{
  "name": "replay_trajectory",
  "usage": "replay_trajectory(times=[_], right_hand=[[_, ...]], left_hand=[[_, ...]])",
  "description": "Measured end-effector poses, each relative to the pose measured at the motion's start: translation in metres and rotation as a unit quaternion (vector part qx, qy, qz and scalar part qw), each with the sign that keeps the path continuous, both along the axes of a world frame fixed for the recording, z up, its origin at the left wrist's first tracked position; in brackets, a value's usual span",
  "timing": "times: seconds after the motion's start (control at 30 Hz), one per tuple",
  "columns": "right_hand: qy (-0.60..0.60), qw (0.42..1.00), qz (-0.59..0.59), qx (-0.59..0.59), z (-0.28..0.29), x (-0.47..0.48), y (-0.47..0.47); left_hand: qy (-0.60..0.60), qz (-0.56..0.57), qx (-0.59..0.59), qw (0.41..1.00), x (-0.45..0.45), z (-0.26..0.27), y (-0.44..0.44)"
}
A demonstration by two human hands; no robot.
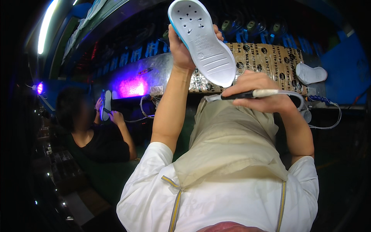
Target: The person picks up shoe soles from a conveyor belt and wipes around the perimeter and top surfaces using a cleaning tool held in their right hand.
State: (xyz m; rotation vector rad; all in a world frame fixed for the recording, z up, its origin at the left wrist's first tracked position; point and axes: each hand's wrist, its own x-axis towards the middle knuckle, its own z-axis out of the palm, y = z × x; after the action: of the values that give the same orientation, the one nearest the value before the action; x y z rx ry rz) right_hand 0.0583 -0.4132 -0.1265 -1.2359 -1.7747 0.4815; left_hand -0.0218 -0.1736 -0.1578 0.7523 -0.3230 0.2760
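Note:
My left hand point(182, 53) grips a white shoe sole point(213, 55) with a blue side edge. The sole tilts towards me, so its face with small holes, ridges and a moulded pattern shows. Below its lower end, my right hand point(258, 91) holds a brush point(239, 95) with a black handle, fed by a pale tube point(292, 92). The pale brush tip point(212, 98) points left, and in this picture it is apart from the sole. Part of my left hand is hidden behind the sole.
A metal bench, partly covered by taped printed brown sheeting point(261, 55), lies ahead. Another white sole point(311, 74) rests at its right end. To the left, a co-worker point(101, 136) holds a sole and a brush near a purple-lit patch point(133, 87). A blue segmented hose point(318, 99) stands at right.

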Motion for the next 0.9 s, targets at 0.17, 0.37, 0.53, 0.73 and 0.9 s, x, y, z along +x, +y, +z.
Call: replay_trajectory(times=[0.17,0.37,0.53,0.73,0.9], right_hand=[[-0.075,0.994,-0.075,0.015,-0.002,0.005,0.002],[0.006,0.988,-0.151,-0.035,0.011,0.006,-0.004],[-0.023,0.999,0.016,-0.016,0.012,0.012,-0.004],[-0.106,0.993,-0.052,-0.005,0.013,0.016,0.003],[-0.108,0.981,-0.157,-0.044,0.025,0.011,-0.001]], left_hand=[[-0.009,0.0,0.053,0.999,0.012,0.03,0.001],[0.056,-0.034,0.083,0.994,0.025,0.072,-0.008],[0.166,0.026,0.232,0.958,0.044,0.074,-0.005],[0.205,0.137,0.508,0.825,0.057,0.075,-0.022],[0.292,0.101,0.577,0.756,0.056,0.083,-0.024]])
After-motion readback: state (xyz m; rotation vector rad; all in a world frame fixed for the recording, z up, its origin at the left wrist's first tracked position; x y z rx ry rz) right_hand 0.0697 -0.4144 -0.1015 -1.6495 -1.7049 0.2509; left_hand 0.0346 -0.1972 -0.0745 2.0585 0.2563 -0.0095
